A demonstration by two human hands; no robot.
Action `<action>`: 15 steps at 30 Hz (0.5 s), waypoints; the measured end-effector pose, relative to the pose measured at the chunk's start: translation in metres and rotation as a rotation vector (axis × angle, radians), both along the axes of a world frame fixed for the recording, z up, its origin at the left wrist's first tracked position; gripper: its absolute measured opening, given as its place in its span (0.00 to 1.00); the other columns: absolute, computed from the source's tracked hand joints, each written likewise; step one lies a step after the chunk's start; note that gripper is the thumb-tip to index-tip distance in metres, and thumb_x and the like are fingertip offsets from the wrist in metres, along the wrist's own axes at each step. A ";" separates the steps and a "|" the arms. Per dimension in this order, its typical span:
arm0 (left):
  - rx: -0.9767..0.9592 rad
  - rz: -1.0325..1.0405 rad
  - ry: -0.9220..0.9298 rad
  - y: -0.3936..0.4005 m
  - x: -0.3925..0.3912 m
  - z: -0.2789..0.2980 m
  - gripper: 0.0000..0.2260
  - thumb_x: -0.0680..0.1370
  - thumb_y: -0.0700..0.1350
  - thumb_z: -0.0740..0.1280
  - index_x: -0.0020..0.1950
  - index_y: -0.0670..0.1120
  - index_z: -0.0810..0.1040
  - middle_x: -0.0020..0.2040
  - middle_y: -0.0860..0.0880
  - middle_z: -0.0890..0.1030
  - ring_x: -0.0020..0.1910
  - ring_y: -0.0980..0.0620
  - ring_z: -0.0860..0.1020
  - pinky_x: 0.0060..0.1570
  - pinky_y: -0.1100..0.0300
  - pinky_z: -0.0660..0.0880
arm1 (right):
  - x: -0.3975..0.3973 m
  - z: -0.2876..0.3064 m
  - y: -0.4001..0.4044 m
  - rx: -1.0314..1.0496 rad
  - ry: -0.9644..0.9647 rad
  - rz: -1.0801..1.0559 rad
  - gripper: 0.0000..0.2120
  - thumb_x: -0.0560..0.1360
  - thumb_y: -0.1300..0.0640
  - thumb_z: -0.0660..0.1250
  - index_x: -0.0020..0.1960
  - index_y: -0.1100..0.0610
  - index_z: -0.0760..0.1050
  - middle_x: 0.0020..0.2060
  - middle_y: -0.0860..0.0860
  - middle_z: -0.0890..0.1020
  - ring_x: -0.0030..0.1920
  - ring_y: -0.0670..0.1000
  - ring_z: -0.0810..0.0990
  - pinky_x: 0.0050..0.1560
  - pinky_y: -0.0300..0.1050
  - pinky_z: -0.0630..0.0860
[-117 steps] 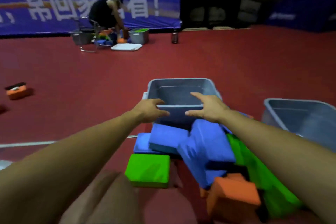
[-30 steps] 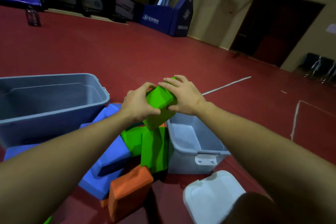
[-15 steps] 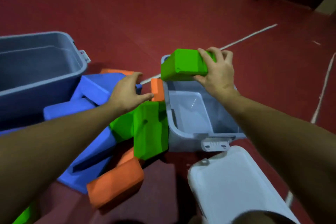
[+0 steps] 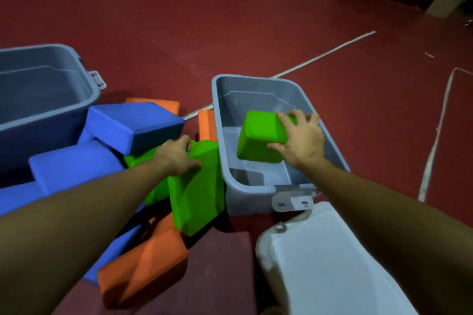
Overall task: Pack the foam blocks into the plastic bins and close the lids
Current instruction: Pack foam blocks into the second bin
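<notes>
My right hand (image 4: 302,140) grips a green foam block (image 4: 258,137) and holds it inside the open grey bin (image 4: 330,140) on the right, above its bare bottom. My left hand (image 4: 176,155) lies on top of a second green block (image 4: 198,192) that leans against that bin's left wall; its fingers curl over the block's upper edge. Blue blocks (image 4: 133,126) and orange blocks (image 4: 143,266) are heaped on the floor to the left. A white lid (image 4: 325,263) lies on the floor just in front of the right bin.
A second open grey bin (image 4: 87,92) stands at the left behind the heap. An orange block (image 4: 206,125) stands wedged against the right bin's far left wall. Red floor with white lines (image 4: 325,52) stretches beyond and to the right.
My right hand has lowered the green block from above the bin's rim down into the bin. My left hand has moved right onto the leaning green block.
</notes>
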State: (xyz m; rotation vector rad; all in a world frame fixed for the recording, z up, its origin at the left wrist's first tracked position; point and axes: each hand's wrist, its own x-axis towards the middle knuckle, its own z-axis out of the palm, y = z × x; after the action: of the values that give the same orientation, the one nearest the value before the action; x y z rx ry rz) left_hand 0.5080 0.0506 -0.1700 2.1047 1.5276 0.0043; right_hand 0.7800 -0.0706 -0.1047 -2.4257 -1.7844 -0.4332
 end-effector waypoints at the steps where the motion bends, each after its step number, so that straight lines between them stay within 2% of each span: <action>1: -0.033 0.020 -0.009 0.000 -0.001 0.005 0.23 0.68 0.59 0.76 0.47 0.49 0.67 0.52 0.42 0.78 0.49 0.42 0.76 0.49 0.52 0.74 | 0.002 0.002 -0.001 -0.051 -0.014 0.007 0.39 0.65 0.34 0.73 0.72 0.46 0.66 0.65 0.51 0.71 0.60 0.63 0.66 0.55 0.57 0.74; 3: -0.042 0.109 -0.014 0.003 -0.003 0.022 0.23 0.66 0.56 0.77 0.49 0.48 0.69 0.52 0.42 0.80 0.50 0.41 0.79 0.46 0.53 0.76 | 0.005 0.005 -0.003 -0.106 -0.013 -0.003 0.39 0.66 0.34 0.73 0.71 0.46 0.65 0.65 0.51 0.70 0.61 0.63 0.65 0.56 0.57 0.73; 6: 0.075 0.205 -0.032 0.007 -0.002 0.062 0.23 0.66 0.54 0.75 0.54 0.48 0.71 0.53 0.42 0.80 0.53 0.40 0.78 0.44 0.55 0.73 | 0.012 0.005 -0.012 -0.116 0.030 -0.034 0.39 0.67 0.35 0.73 0.72 0.47 0.65 0.65 0.52 0.70 0.62 0.62 0.65 0.58 0.57 0.73; 9: 0.269 0.231 -0.082 0.010 -0.001 0.111 0.25 0.64 0.55 0.74 0.56 0.49 0.72 0.53 0.42 0.79 0.55 0.38 0.78 0.47 0.53 0.73 | 0.021 0.004 -0.015 -0.150 0.040 -0.049 0.39 0.67 0.34 0.72 0.72 0.47 0.64 0.66 0.52 0.70 0.63 0.62 0.66 0.60 0.57 0.73; 11: 0.419 0.224 -0.143 0.005 0.002 0.136 0.27 0.61 0.56 0.74 0.57 0.51 0.71 0.54 0.41 0.77 0.55 0.36 0.77 0.51 0.48 0.75 | 0.023 0.004 -0.018 -0.188 0.029 -0.053 0.39 0.67 0.34 0.72 0.71 0.47 0.63 0.65 0.52 0.70 0.63 0.62 0.66 0.59 0.56 0.74; 15: 0.666 0.148 -0.335 -0.011 0.018 0.154 0.28 0.61 0.54 0.74 0.58 0.51 0.70 0.56 0.43 0.74 0.54 0.36 0.75 0.50 0.46 0.74 | 0.029 0.000 -0.024 -0.209 0.030 -0.086 0.39 0.68 0.34 0.71 0.71 0.49 0.63 0.65 0.53 0.70 0.63 0.62 0.67 0.59 0.57 0.75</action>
State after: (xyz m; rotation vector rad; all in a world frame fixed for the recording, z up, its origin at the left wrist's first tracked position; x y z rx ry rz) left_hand 0.5264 0.0392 -0.0165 2.2930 1.6015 0.9897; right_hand 0.8090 -0.0949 -0.1046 -2.6399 -1.8005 -0.2254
